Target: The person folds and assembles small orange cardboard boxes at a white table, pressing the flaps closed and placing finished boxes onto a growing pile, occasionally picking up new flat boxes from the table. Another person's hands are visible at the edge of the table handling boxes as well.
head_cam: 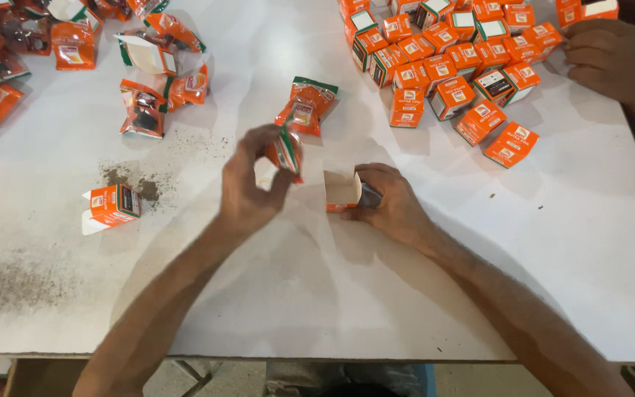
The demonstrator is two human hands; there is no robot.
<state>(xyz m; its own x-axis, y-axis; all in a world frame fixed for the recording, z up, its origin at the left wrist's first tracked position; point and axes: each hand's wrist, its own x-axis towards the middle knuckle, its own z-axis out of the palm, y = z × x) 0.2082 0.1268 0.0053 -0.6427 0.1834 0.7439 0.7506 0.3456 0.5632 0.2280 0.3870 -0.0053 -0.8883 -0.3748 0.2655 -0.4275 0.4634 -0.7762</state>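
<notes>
While the left hand (248,187) pinched one small orange pouch (286,151) in its fingers, the right hand (391,202) gripped one open orange box (342,192) on the white table (317,294), just right of the pouch. That pouch was not in the box yet. Near the left lay one more open box (112,206) beside spilled dark powder (9,283). Farther off, two pouches (306,105) waited in the middle. Far left sat a loose heap of pouches (148,81), too jumbled to count. Far right, about two dozen filled boxes (453,62) were done, by another person's hand (611,59).
</notes>
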